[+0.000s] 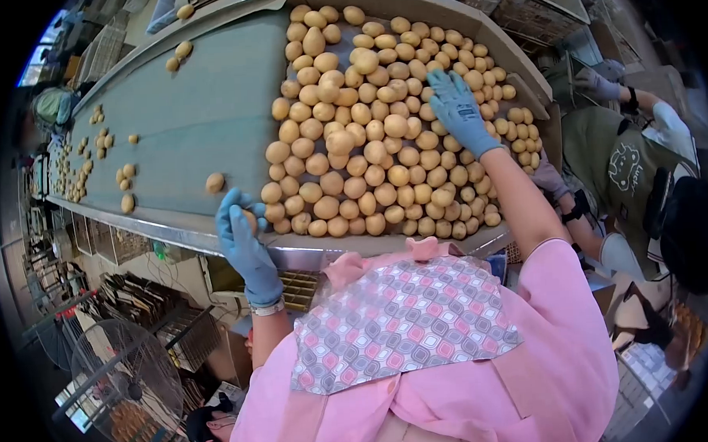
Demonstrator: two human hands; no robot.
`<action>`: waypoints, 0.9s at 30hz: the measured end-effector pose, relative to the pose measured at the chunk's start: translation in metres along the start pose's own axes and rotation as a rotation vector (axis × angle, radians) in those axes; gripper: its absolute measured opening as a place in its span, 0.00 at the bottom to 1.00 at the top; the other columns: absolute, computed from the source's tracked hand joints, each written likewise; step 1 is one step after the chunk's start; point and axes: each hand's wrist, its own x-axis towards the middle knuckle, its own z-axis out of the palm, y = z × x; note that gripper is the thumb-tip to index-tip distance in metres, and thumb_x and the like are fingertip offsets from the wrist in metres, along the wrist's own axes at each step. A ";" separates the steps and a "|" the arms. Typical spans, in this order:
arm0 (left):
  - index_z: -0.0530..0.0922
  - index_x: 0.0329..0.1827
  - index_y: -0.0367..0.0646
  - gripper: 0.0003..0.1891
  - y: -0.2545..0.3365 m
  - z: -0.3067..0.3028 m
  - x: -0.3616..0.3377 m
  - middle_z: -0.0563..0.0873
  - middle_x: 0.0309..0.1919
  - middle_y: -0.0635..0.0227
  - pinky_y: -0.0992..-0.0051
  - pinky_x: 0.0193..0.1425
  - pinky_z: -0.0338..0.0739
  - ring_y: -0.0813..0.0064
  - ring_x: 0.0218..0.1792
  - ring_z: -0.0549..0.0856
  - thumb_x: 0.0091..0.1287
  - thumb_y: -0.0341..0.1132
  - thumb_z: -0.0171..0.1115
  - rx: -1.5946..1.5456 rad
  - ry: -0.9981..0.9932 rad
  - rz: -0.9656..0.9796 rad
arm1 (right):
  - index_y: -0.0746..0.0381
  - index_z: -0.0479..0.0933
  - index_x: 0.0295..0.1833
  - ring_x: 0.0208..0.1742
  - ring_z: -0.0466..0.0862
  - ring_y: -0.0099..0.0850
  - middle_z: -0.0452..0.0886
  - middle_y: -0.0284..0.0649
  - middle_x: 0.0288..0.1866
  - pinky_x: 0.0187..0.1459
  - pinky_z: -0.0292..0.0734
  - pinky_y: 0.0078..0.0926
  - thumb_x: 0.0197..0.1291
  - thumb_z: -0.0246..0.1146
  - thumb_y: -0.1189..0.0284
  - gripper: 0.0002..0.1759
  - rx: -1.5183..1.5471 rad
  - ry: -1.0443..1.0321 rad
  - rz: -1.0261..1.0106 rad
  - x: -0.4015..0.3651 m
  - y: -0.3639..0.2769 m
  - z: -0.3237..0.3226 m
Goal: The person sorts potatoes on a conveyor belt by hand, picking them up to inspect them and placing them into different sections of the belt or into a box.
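Observation:
My left hand [244, 245], in a blue glove, is at the near edge of the conveyor with its fingers curled round a potato [250, 220]. Much of that potato is hidden by the fingers. A single loose potato [215, 182] lies on the green belt [198, 93] just beyond this hand. My right hand [457, 110], gloved in blue too, rests palm down on the right part of a wide spread of potatoes [375, 151]. Its fingers are stretched out, and I see nothing gripped in them.
Small groups of potatoes [125, 176] lie at the belt's left. A metal rim [173, 233] runs along the near side, and a side wall [512, 40] bounds the far right. A person in a dark green apron [604, 163] is at the right. A fan [128, 381] stands lower left.

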 end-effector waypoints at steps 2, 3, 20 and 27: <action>0.78 0.71 0.38 0.19 -0.007 -0.029 -0.001 0.84 0.51 0.70 0.77 0.55 0.81 0.81 0.47 0.84 0.86 0.39 0.55 0.060 0.113 0.072 | 0.60 0.71 0.78 0.82 0.68 0.51 0.70 0.47 0.82 0.81 0.65 0.48 0.74 0.63 0.63 0.30 0.092 -0.004 0.096 -0.014 -0.024 0.005; 0.78 0.71 0.37 0.18 -0.012 -0.034 -0.002 0.84 0.51 0.70 0.77 0.54 0.81 0.81 0.47 0.83 0.86 0.38 0.55 0.040 0.126 0.102 | 0.60 0.68 0.82 0.83 0.67 0.50 0.69 0.48 0.84 0.82 0.63 0.48 0.77 0.61 0.61 0.33 0.137 -0.002 0.145 -0.017 -0.041 0.000; 0.79 0.70 0.36 0.16 -0.044 -0.035 0.000 0.85 0.52 0.68 0.80 0.49 0.81 0.83 0.45 0.83 0.84 0.30 0.56 0.080 0.187 0.238 | 0.52 0.84 0.56 0.55 0.88 0.41 0.89 0.43 0.59 0.52 0.87 0.39 0.70 0.66 0.70 0.12 -0.157 -0.230 0.004 0.012 -0.057 -0.004; 0.79 0.69 0.36 0.16 -0.053 -0.018 0.004 0.84 0.51 0.70 0.81 0.48 0.81 0.83 0.44 0.82 0.84 0.30 0.57 0.023 0.114 0.205 | 0.52 0.82 0.51 0.49 0.90 0.42 0.88 0.38 0.46 0.42 0.87 0.41 0.67 0.67 0.72 0.09 -0.397 -0.385 0.146 0.025 -0.043 0.031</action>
